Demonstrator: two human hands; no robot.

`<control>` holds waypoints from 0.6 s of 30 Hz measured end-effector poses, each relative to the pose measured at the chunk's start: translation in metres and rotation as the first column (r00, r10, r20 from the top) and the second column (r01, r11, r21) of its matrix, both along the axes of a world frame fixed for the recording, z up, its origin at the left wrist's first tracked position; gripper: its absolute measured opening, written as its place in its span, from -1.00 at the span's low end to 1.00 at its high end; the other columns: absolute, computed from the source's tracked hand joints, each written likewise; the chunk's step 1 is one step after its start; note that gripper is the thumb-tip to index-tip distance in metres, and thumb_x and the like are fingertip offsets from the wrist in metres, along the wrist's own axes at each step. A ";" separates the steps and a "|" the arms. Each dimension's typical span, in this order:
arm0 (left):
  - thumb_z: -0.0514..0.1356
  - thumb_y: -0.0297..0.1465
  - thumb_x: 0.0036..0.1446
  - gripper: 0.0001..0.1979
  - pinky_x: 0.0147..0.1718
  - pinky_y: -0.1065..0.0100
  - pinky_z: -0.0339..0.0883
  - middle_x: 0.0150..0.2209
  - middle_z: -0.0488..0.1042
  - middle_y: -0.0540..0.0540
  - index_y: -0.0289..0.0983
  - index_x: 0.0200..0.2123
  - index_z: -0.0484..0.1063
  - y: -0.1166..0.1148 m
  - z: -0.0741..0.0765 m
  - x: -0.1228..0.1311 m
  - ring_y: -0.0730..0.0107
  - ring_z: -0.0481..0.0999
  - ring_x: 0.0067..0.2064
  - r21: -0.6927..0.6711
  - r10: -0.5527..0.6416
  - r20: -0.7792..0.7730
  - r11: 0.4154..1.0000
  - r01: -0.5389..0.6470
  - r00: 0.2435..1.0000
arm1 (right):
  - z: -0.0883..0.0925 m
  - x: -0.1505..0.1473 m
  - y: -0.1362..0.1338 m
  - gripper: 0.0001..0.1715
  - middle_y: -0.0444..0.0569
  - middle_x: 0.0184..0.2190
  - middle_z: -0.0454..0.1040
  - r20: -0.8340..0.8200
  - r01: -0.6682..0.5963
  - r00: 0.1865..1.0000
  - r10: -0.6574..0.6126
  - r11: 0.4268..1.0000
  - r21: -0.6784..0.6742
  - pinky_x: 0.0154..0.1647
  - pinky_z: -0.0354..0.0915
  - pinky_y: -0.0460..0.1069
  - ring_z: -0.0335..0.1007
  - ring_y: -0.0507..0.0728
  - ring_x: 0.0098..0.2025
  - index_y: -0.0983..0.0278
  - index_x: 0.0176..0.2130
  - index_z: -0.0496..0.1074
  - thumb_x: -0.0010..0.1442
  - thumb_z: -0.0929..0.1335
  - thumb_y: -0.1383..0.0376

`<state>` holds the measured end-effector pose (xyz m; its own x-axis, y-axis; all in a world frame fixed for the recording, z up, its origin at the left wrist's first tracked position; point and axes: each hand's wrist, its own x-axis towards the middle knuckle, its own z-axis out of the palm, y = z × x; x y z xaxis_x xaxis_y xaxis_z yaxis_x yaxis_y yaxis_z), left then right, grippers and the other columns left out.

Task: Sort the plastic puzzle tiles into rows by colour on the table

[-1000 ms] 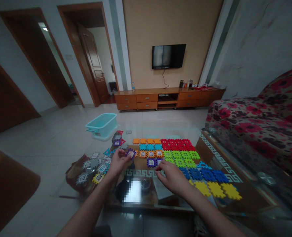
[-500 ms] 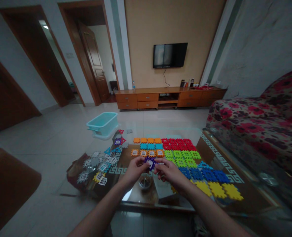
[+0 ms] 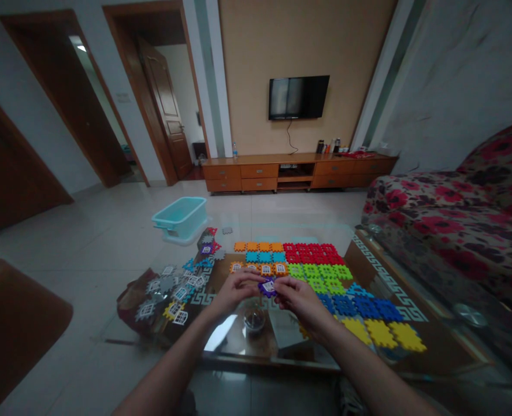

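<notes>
Above the glass table, a purple square interlocking block with a white window insert (image 3: pixel 267 286) is between my two hands. My right hand (image 3: pixel 297 297) pinches its right edge. My left hand (image 3: pixel 238 292) has its fingertips at the upper left edge, with the thumb lower down; the fingers look closed on the block. Just beyond lies a row of orange blocks with white windows (image 3: pixel 266 269), partly covered by my left hand. Lime green blocks (image 3: pixel 321 271) and dark blue blocks (image 3: pixel 364 306) lie in rows to the right.
Loose grey, white and coloured pieces (image 3: pixel 180 293) are scattered at the left. Red blocks (image 3: pixel 312 253) lie at the back, yellow blocks (image 3: pixel 381 333) at the front right. A round lidded bowl (image 3: pixel 254 319) shows below my hands. A turquoise bin (image 3: pixel 180 215) stands beyond the table.
The purple block has shifted slightly right and turned a little. My left fingers have stretched out along its upper edge, and my right fingers have moved in over its right side.
</notes>
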<state>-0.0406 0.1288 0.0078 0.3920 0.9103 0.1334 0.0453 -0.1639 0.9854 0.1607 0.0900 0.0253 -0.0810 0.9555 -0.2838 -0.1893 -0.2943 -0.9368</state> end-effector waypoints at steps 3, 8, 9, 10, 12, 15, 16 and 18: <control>0.22 -0.33 0.06 -0.76 0.04 0.15 0.31 -0.08 0.49 -0.17 -0.20 -0.19 0.59 0.023 -0.012 -0.025 0.17 0.45 0.00 0.189 0.221 -0.185 0.964 -0.186 0.958 | -0.002 0.002 0.002 -0.78 -0.15 -0.53 0.45 0.072 0.060 0.996 -0.060 0.998 -0.005 -0.48 0.18 -0.09 0.33 0.01 -0.51 0.27 -0.36 0.45 -0.05 0.47 0.25; 0.12 -0.31 0.14 -0.71 0.06 0.13 0.28 -0.10 0.45 -0.20 -0.28 -0.11 0.49 0.053 -0.035 -0.070 0.13 0.43 -0.01 0.515 0.575 -0.557 0.805 -0.293 0.600 | 0.001 0.008 0.002 -0.82 -0.15 -0.54 0.43 0.120 0.091 0.989 -0.089 0.996 -0.007 -0.51 0.12 -0.09 0.30 0.01 -0.52 0.26 -0.35 0.45 -0.03 0.44 0.27; 0.11 -0.30 0.15 -0.68 0.08 0.13 0.25 -0.06 0.43 -0.21 -0.28 -0.07 0.46 0.057 -0.039 -0.078 0.12 0.40 0.03 0.547 0.607 -0.599 0.787 -0.286 0.522 | 0.003 0.009 0.002 -0.83 -0.15 -0.54 0.43 0.127 0.094 0.988 -0.092 0.996 -0.004 -0.52 0.11 -0.10 0.30 0.01 -0.52 0.26 -0.35 0.45 -0.02 0.44 0.27; 0.10 -0.28 0.16 -0.64 0.10 0.14 0.23 -0.01 0.41 -0.22 -0.28 0.00 0.42 0.060 -0.042 -0.085 0.10 0.38 0.06 0.570 0.628 -0.633 0.774 -0.276 0.453 | 0.004 0.009 0.002 -0.84 -0.15 -0.54 0.42 0.134 0.098 0.986 -0.096 0.995 -0.003 -0.52 0.11 -0.10 0.30 0.01 -0.52 0.26 -0.35 0.45 -0.01 0.43 0.27; 0.07 -0.25 0.19 -0.57 0.12 0.15 0.20 0.06 0.38 -0.25 -0.29 0.09 0.34 0.066 -0.047 -0.097 0.08 0.35 0.11 0.597 0.644 -0.685 0.764 -0.244 0.340 | 0.006 0.010 0.002 -0.85 -0.16 -0.55 0.41 0.139 0.105 0.985 -0.104 0.994 0.001 -0.53 0.10 -0.10 0.29 0.00 -0.52 0.26 -0.36 0.44 -0.01 0.42 0.27; 0.02 -0.19 0.22 -0.51 0.14 0.16 0.17 0.14 0.34 -0.28 -0.31 0.13 0.30 0.072 -0.054 -0.111 0.06 0.32 0.16 0.598 0.634 -0.738 0.773 -0.209 0.231 | 0.007 0.010 0.004 -0.83 -0.17 -0.56 0.38 0.130 0.112 0.985 -0.112 0.994 0.006 -0.54 0.09 -0.10 0.27 0.00 -0.54 0.26 -0.36 0.43 -0.02 0.43 0.27; 0.01 -0.17 0.22 -0.50 0.14 0.16 0.16 0.15 0.33 -0.28 -0.31 0.13 0.30 0.074 -0.055 -0.115 0.06 0.31 0.17 0.589 0.623 -0.754 0.782 -0.204 0.208 | 0.006 0.010 0.005 -0.82 -0.18 -0.56 0.38 0.130 0.115 0.985 -0.115 0.993 0.006 -0.54 0.09 -0.10 0.27 -0.01 -0.54 0.26 -0.36 0.43 -0.03 0.43 0.26; 0.00 -0.12 0.22 -0.47 0.16 0.14 0.15 0.18 0.30 -0.30 -0.31 0.14 0.30 0.079 -0.056 -0.121 0.02 0.30 0.19 0.563 0.596 -0.785 0.800 -0.207 0.167 | 0.005 0.011 0.006 -0.81 -0.18 -0.56 0.38 0.145 0.121 0.982 -0.120 0.993 0.000 -0.54 0.10 -0.10 0.27 0.00 -0.54 0.25 -0.35 0.43 -0.03 0.44 0.25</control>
